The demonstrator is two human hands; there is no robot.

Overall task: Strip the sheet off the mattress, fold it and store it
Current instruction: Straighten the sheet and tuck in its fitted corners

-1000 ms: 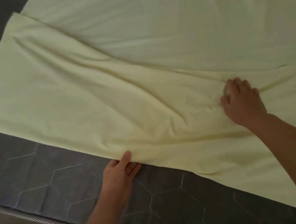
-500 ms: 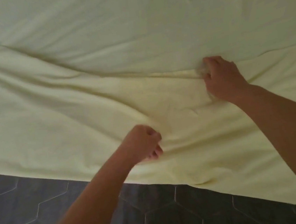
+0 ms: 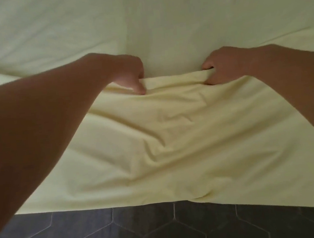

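Both hands grasp one raised fold of the pale yellow sheet (image 3: 173, 136): the left hand (image 3: 128, 73) pinches it with thumb and curled fingers, and the right hand (image 3: 222, 65) has its fingers closed around the same ridge. Between them the fold is stretched tight. One sheet is visible; it lies spread and wrinkled over the dark grey mattress (image 3: 164, 230), which has a stitched hexagon pattern and shows only along the near edge. Two bare forearms cover part of the sheet on both sides.
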